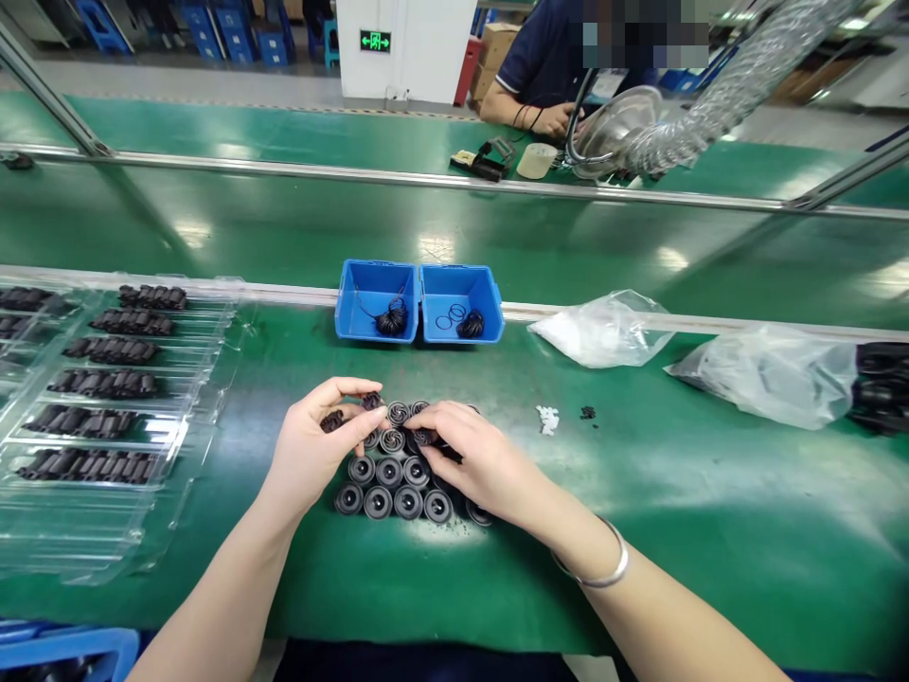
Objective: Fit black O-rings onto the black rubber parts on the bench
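My left hand (319, 431) is closed on small black finned parts (331, 421); one of them shows between thumb and index finger, another by the curled fingers. My right hand (472, 455) pinches a similar black finned part (424, 437) over the group on the bench. Beneath both hands stand several round black cups (389, 472) in close rows. The front rows show plain hollow centres, while some farther back hold a swirl-shaped finned piece (393, 439). My right hand and fingers hide the cups on the right side of the group.
Two blue bins (376, 303) with black rings stand behind the cups. Clear trays (177, 398) of black parts lie left. White bits (546, 420), black bits (587, 413) and plastic bags (603, 332) lie right. A person (540, 85) sits across the green bench (639, 530).
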